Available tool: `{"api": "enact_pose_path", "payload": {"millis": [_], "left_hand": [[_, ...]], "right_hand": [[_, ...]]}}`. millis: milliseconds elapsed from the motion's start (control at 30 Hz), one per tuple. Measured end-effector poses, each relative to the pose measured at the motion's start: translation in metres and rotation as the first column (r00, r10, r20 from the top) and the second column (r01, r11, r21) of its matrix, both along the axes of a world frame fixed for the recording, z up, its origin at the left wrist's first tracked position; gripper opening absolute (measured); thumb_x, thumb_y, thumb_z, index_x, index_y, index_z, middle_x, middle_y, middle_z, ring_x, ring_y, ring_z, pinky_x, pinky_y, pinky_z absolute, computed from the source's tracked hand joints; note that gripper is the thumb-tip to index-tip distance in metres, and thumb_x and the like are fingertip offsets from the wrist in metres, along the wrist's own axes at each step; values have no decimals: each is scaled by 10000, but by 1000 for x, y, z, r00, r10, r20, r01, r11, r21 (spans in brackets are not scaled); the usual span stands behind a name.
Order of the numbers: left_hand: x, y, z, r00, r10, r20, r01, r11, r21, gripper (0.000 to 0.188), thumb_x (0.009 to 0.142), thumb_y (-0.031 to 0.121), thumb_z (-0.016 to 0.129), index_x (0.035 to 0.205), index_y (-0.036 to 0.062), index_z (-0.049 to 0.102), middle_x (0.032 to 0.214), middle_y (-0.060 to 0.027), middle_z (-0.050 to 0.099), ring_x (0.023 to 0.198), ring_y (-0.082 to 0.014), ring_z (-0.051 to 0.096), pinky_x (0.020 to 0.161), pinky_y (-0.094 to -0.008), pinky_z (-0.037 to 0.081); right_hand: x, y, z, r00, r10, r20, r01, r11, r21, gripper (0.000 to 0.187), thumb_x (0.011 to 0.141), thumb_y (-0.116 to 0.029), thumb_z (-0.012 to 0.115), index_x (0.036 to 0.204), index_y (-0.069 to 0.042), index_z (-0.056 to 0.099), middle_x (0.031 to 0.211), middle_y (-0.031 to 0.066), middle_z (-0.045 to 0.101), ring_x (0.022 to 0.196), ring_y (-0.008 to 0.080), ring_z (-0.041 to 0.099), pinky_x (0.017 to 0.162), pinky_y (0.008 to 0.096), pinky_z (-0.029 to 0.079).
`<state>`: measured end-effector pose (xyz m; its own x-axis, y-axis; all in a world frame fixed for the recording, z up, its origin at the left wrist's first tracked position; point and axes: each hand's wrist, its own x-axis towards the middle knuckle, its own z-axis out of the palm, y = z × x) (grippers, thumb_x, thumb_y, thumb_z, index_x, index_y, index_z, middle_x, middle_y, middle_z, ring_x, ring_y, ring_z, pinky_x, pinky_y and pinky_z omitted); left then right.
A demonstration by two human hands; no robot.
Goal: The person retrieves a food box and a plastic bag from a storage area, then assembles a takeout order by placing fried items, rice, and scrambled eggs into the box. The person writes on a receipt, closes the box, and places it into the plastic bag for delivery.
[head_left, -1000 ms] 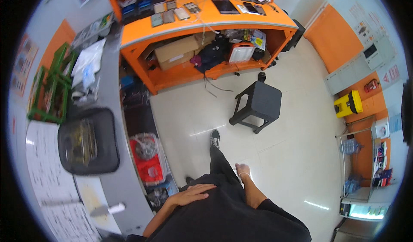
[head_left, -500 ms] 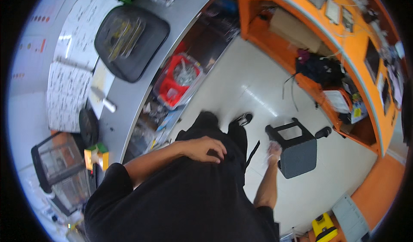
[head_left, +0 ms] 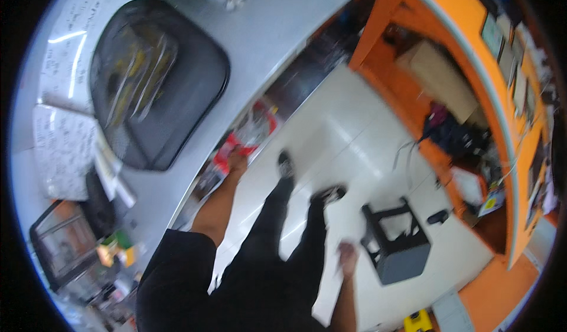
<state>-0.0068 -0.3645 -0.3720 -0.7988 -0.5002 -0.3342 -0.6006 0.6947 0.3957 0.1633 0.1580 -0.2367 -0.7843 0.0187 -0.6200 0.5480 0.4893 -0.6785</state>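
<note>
My left hand point(head_left: 237, 162) hangs low beside the bench edge, next to a red-and-clear bin point(head_left: 227, 149) with clear plastic things in it. Motion smears its fingers, and I cannot tell whether they touch the bin. Over the floor, my right hand point(head_left: 347, 258) hangs left of a dark grey stool point(head_left: 401, 258), apart from it. Blur hides its fingers and anything they may hold. On the grey bench point(head_left: 254, 48) lies a black rounded tray point(head_left: 192, 90) bearing clear packs point(head_left: 139, 75) with yellow contents.
White written sheets point(head_left: 59, 149) and a blurred knife point(head_left: 123, 191) lie left of the tray. A yellow-green box point(head_left: 115, 250) stands farther down the bench. Orange shelving point(head_left: 378, 48) on the right holds a cardboard box point(head_left: 443, 81) and a dark bag point(head_left: 458, 137).
My left hand has left my shirt front and swung out to the bin. My right hand, which held crumpled clear plastic, is lower and farther left. The view has shifted; both feet now show.
</note>
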Motion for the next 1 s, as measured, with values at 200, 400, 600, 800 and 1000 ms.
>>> {"api": "enact_pose_path", "payload": {"millis": [200, 400, 600, 800, 1000], "left_hand": [[-16, 15, -81, 942, 215, 256, -210, 977, -46, 440, 870, 179, 588, 1273, 14, 522, 1272, -236, 565, 1195, -395, 526, 1040, -466, 401], [-2, 81, 58, 984, 30, 176, -71, 970, 232, 389, 904, 272, 547, 1144, -30, 599, 1180, -281, 600, 1135, -446, 544, 1010, -501, 412], [-86, 134, 337, 816, 190, -546, 134, 856, 499, 173, 810, -23, 540, 977, -2, 581, 900, -218, 633, 878, -447, 619, 736, -443, 501], [-201, 162, 463, 537, 144, -831, 530, 709, 465, 125, 841, 6, 632, 961, -1, 601, 771, -159, 602, 663, -312, 611, 610, -387, 496], [-340, 136, 511, 376, -352, -857, 601, 797, -64, 233, 730, 165, 808, 863, 87, 633, 752, -92, 602, 601, -250, 601, 524, -366, 465]], "right_hand": [[209, 41, -4, 924, -285, 253, 211, 935, 284, 177, 920, -238, 655, 910, -64, 682, 748, 9, 620, 710, 142, 561, 660, 331, 476], [69, -11, 19, 931, -354, -94, 362, 927, 100, 205, 910, -266, 656, 954, -67, 683, 746, 31, 613, 690, 165, 552, 633, 341, 477], [-261, -150, 239, 908, -256, -332, 174, 951, -256, 314, 819, -156, 743, 1074, -7, 636, 936, 73, 675, 829, 177, 623, 778, 335, 512], [-452, -204, 390, 394, 515, -761, -723, 685, 88, 351, 731, -122, 792, 1054, -69, 664, 952, 95, 670, 940, 312, 619, 861, 417, 469], [-640, -204, 381, 87, 506, -858, -925, 360, 118, 102, 762, -61, 733, 853, -67, 687, 844, 81, 631, 798, 283, 573, 718, 395, 446]]}}
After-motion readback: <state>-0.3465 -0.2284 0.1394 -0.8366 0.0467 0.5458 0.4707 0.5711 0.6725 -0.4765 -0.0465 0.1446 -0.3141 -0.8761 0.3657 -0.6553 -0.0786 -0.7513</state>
